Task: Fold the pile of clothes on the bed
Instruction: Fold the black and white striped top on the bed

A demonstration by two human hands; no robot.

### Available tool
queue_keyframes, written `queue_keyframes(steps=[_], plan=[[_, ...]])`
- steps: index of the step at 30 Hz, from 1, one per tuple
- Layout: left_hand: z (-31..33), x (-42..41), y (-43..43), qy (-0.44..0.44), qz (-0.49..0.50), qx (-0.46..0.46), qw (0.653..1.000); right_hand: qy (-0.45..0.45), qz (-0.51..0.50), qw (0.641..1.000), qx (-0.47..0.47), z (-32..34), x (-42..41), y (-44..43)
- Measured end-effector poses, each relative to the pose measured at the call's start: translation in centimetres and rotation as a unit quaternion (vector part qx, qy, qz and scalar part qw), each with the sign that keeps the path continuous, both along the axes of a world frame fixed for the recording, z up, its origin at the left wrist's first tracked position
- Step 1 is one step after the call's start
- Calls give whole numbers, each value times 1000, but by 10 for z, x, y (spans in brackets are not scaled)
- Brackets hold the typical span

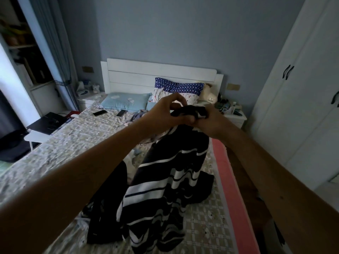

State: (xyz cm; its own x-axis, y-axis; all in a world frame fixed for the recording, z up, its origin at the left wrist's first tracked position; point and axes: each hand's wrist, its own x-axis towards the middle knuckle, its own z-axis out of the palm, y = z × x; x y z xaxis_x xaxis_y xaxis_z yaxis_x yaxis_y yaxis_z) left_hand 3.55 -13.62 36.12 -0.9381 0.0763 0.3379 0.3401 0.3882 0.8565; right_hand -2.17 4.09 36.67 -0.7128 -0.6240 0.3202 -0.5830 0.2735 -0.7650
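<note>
A dark garment with white stripes [165, 182] hangs from both my hands above the bed [73, 143], its lower part bunched on the sheet. My left hand [165, 110] pinches the garment's top edge, thumb and fingers curled over it. Right beside it, my right hand [211, 121] grips the same bunched top edge. Another dark piece of clothing [102, 217] lies on the bed under my left forearm. A few more crumpled clothes [135, 116] lie further up the bed, partly hidden by my left hand.
Two phones [100, 113] [121, 113] lie on the sheet near a light blue pillow [126, 101]. A laptop [48, 122] sits on a small table at the left. A white wardrobe [302, 107] stands on the right, with a nightstand [234, 116] beside the headboard.
</note>
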Motion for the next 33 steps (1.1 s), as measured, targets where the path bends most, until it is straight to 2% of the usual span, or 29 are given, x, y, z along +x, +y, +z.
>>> queue_keyframes(steps=[1,4,8,11,15,17,18,22,27,29,33], plan=[[-8,2,-7,-32,-10,-20,999,12,-1,1000,-4,-1,0,-2],[-37,5,-21,-92,-32,-169,981,23,3,1000,-20,0,2,-5],[-67,6,-34,-123,-17,-249,961,-12,-34,998,-60,7,5,4],[-77,7,-43,-101,58,-273,955,-16,-90,990,-104,13,3,17],[-79,7,-52,-49,235,-252,938,11,-191,968,-163,24,1,41],[-70,5,-52,-48,314,-244,916,34,-255,954,-155,27,-1,52],[-65,3,-51,-50,323,-216,920,54,-286,947,-137,28,-1,59],[-41,-5,-51,-77,240,-31,967,139,-361,921,-47,30,-2,85],[-11,-2,-34,9,172,24,985,215,-385,898,16,28,-6,106],[3,-3,-29,58,153,-15,986,208,-362,909,4,31,-6,115],[29,4,-35,165,112,-198,960,103,-325,938,-59,40,-10,135]])
